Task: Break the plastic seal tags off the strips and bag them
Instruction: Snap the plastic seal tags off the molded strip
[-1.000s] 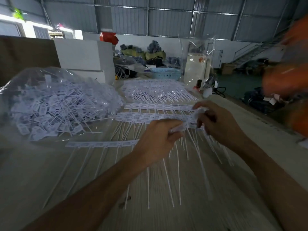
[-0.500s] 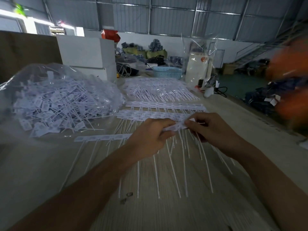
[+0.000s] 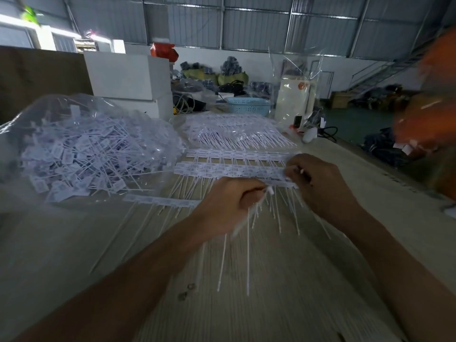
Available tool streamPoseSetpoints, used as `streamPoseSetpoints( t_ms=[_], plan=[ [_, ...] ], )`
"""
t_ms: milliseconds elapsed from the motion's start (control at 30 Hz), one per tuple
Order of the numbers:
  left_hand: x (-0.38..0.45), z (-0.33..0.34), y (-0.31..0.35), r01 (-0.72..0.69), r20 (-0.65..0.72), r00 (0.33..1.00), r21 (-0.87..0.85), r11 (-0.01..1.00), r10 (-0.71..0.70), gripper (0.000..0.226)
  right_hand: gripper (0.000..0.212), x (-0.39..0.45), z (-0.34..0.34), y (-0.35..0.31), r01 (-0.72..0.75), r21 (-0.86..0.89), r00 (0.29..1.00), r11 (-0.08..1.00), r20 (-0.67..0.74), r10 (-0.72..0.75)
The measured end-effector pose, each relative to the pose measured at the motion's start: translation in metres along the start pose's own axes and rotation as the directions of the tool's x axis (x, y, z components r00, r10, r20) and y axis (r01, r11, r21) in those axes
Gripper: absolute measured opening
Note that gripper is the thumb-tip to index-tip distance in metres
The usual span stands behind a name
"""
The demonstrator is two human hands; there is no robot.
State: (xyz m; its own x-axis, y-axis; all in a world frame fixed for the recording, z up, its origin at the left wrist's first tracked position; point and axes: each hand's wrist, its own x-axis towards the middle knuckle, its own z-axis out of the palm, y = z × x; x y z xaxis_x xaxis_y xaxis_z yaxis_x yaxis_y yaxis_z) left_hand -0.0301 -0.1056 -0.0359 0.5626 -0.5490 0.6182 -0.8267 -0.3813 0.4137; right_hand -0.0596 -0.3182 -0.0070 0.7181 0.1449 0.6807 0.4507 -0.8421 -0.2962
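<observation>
My left hand (image 3: 228,206) is closed around a bunch of loose white seal tags (image 3: 249,225) whose thin tails hang down over the table. My right hand (image 3: 320,186) pinches the right end of a white strip of joined tags (image 3: 281,183) held just above the table. Beyond my hands lie more strips (image 3: 229,170), their tails pointing toward me, and another strip (image 3: 160,201) lies to the left. A large clear plastic bag (image 3: 86,149) heaped with loose tags sits at the left.
A further bagged pile of strips (image 3: 237,134) lies behind. White boxes (image 3: 128,77), a blue basket (image 3: 248,106) and a white container in clear wrap (image 3: 294,99) stand at the back. A person in orange (image 3: 429,114) moves at the right, beyond the table edge.
My hands have drawn apart: the left has pulled down and left with its bunch of tags, while the right keeps the strip's end. The person in orange has shifted.
</observation>
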Motion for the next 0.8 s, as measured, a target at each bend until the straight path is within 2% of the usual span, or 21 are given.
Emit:
streamPoseSetpoints(
  t_ms=[100, 167, 267, 333, 433, 500, 600, 700, 800],
  plan=[
    [-0.003, 0.0, 0.002, 0.005, 0.023, 1.0, -0.009, 1.0, -0.005, 0.02, 0.014, 0.003, -0.015, 0.011, -0.14, 0.07, 0.985, 0.988, -0.093, 0.146],
    [-0.002, -0.001, 0.001, 0.038, -0.045, 0.998, -0.036, 0.999, -0.04, 0.018, 0.016, -0.001, -0.013, 0.009, -0.209, 0.094, 0.978, 0.973, 0.021, 0.208],
    [0.003, -0.003, 0.002, 0.096, -0.137, 0.984, -0.126, 0.987, -0.113, 0.023, 0.022, -0.001, 0.005, -0.015, -0.219, 0.2, 0.954, 0.955, 0.251, 0.166],
    [0.003, -0.002, 0.004, 0.092, -0.161, 0.98, -0.14, 0.986, -0.114, 0.024, 0.026, 0.001, 0.012, -0.029, -0.232, 0.332, 0.942, 0.914, 0.311, 0.126],
    [0.003, -0.003, 0.001, 0.055, -0.173, 0.982, -0.15, 0.987, -0.081, 0.027, 0.019, 0.001, 0.007, -0.034, -0.238, 0.41, 0.928, 0.881, 0.365, 0.081],
    [0.002, -0.007, -0.002, 0.051, -0.115, 0.991, -0.156, 0.986, -0.069, 0.029, 0.014, -0.002, 0.005, -0.033, -0.246, 0.428, 0.923, 0.87, 0.377, 0.076],
    [-0.001, -0.009, -0.01, 0.061, -0.016, 0.998, -0.083, 0.995, -0.062, 0.029, 0.013, -0.002, 0.005, -0.026, -0.317, 0.442, 0.927, 0.839, 0.332, 0.176],
    [-0.003, -0.009, -0.015, 0.087, -0.048, 0.995, -0.021, 0.996, -0.088, 0.023, 0.016, -0.002, 0.006, -0.024, -0.414, 0.518, 0.903, 0.748, 0.336, 0.267],
    [-0.002, -0.01, -0.014, 0.084, -0.085, 0.993, 0.04, 0.996, -0.081, 0.018, 0.017, -0.004, 0.011, -0.028, -0.382, 0.496, 0.913, 0.78, 0.335, 0.234]
  ],
)
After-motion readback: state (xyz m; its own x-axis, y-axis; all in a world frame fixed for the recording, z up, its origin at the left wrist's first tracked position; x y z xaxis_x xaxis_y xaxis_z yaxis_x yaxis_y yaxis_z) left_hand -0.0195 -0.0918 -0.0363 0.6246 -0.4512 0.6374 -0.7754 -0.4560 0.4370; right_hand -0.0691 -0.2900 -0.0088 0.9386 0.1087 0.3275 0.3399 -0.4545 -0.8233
